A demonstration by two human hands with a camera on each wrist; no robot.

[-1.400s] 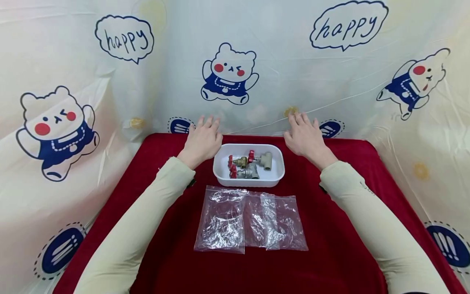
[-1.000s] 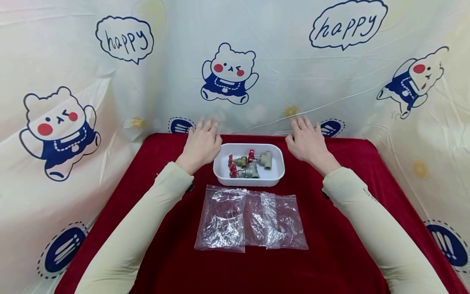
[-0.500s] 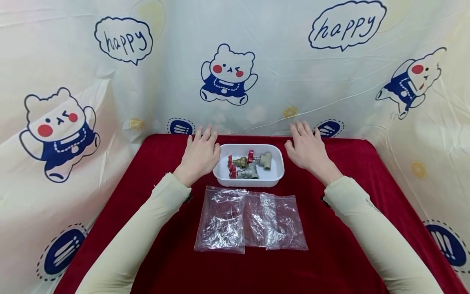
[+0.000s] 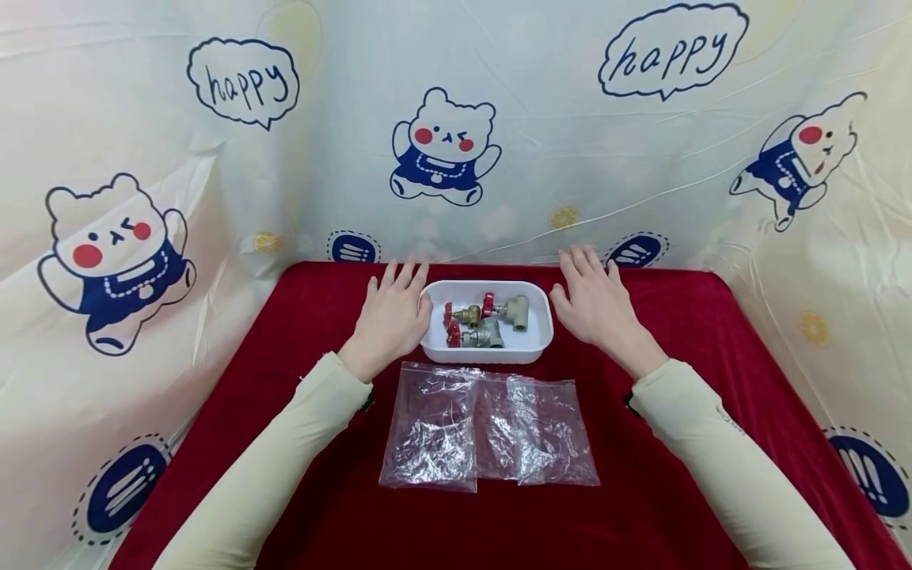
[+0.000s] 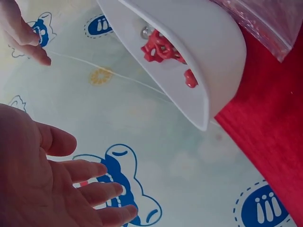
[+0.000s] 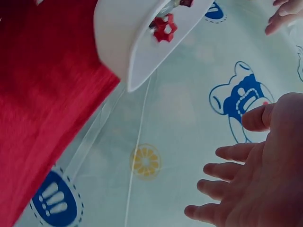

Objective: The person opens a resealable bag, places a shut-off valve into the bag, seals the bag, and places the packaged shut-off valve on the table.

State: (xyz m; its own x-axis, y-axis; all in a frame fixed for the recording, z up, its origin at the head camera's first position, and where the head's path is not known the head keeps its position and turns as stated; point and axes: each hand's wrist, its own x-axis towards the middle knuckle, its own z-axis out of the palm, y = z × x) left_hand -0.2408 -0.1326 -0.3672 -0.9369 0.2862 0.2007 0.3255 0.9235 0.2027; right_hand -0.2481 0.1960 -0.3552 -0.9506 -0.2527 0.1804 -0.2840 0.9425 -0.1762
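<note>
My left hand point(image 4: 391, 321) hovers at the left end of a white plastic tray point(image 4: 537, 352), fingers extended and holding nothing. On the tray's other side is my right hand point(image 4: 597, 305), its fingers straight and spread, also holding nothing. Inside the tray lie a small brass valve point(image 4: 468, 316) with a red handle, a silver metal valve point(image 4: 486, 334) with a red handwheel, and a grey-beige valve point(image 4: 519, 313) with a red knob. In the left wrist view a red handwheel point(image 5: 163, 47) shows over the tray rim.
Clear zip bags point(image 4: 435, 431), overlapping, lie flat in front of the tray on the red tablecloth point(image 4: 499, 526). A printed curtain point(image 4: 541, 142) encloses the back and sides, close behind the table's far edge.
Both hands have drawn back a little from the far curtain toward the near side of the table. The tray, valves and bags lie as before.
</note>
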